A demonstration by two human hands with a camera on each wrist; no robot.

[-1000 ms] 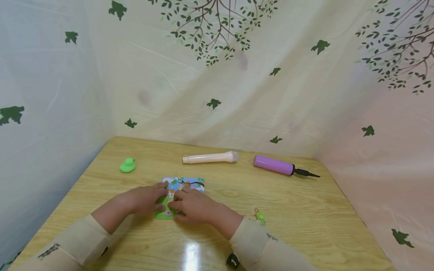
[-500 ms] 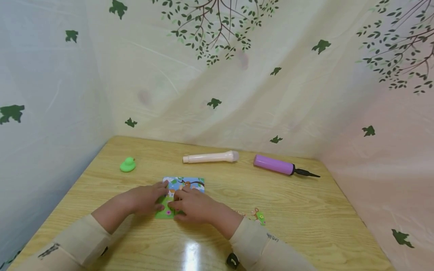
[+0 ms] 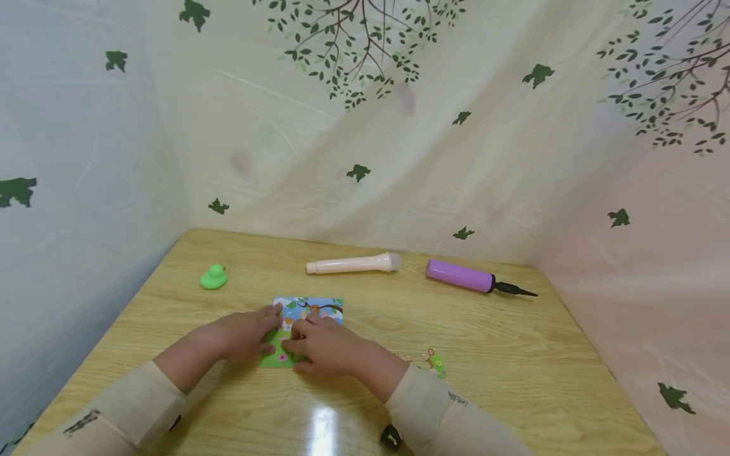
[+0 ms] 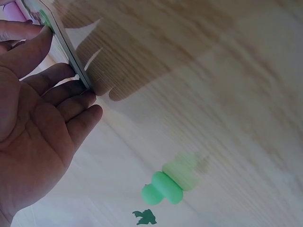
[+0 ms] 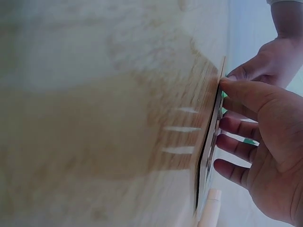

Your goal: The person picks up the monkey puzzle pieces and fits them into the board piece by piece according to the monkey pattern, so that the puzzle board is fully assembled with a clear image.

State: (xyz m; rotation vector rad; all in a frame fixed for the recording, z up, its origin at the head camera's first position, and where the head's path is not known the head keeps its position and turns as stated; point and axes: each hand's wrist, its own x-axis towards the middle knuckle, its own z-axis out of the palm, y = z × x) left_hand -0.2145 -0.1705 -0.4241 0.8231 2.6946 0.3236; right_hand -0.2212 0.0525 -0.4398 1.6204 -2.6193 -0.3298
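Note:
A flat square picture puzzle lies on the table, with blue sky, a branch and green grass on it. My left hand rests at its left edge, fingertips along the rim and thumb near the lower side. In the left wrist view the fingers of the left hand meet the thin edge of the board. My right hand lies over the middle and lower right of the puzzle and hides that part. The right wrist view shows the right hand with extended fingers, fingertips on the board's face.
Small loose puzzle pieces lie right of the puzzle, partly behind the right forearm. Along the back are a green toy duck, a pale toy microphone and a purple hand pump with a black nozzle. Patterned cloth surrounds the table.
Both hands stay in place on the puzzle, with only tiny finger shifts of the right hand. The head view has shifted very slightly.

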